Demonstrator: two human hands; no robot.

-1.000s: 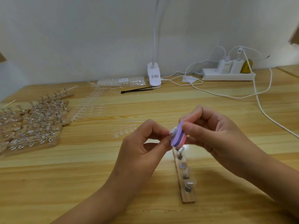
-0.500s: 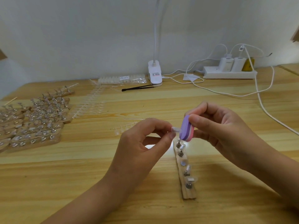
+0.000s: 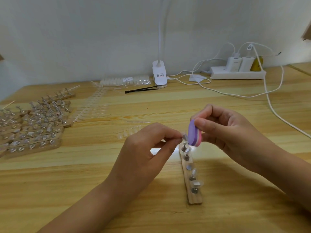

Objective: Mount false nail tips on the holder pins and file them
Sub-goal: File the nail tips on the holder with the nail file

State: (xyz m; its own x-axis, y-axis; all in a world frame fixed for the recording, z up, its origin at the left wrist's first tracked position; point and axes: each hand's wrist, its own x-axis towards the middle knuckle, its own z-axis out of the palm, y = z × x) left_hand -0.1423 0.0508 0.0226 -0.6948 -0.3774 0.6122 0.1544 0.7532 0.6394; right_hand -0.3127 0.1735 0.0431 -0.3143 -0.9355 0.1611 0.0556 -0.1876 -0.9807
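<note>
My left hand (image 3: 148, 148) pinches a small clear nail tip (image 3: 184, 136) between thumb and forefinger, just above the far end of a wooden holder strip (image 3: 193, 197). My right hand (image 3: 225, 132) grips a purple and pink file block (image 3: 193, 133), whose purple face touches the nail tip. The strip lies lengthwise on the wooden table (image 3: 84, 182) and carries several metal pins, some with clear tips (image 3: 196, 183) on them.
Several filled holder strips (image 3: 33, 130) lie at the left. Sprues of clear nail tips (image 3: 90, 108) and a bag of tips (image 3: 127, 80) sit behind. Black tweezers (image 3: 143, 89), a white clip lamp (image 3: 159, 75), a power strip (image 3: 237, 74) and white cables (image 3: 272, 111) occupy the back right.
Both hands shifted slightly along with the view. The file block has moved against the nail tip that my left hand pinches. The grips are unchanged.
</note>
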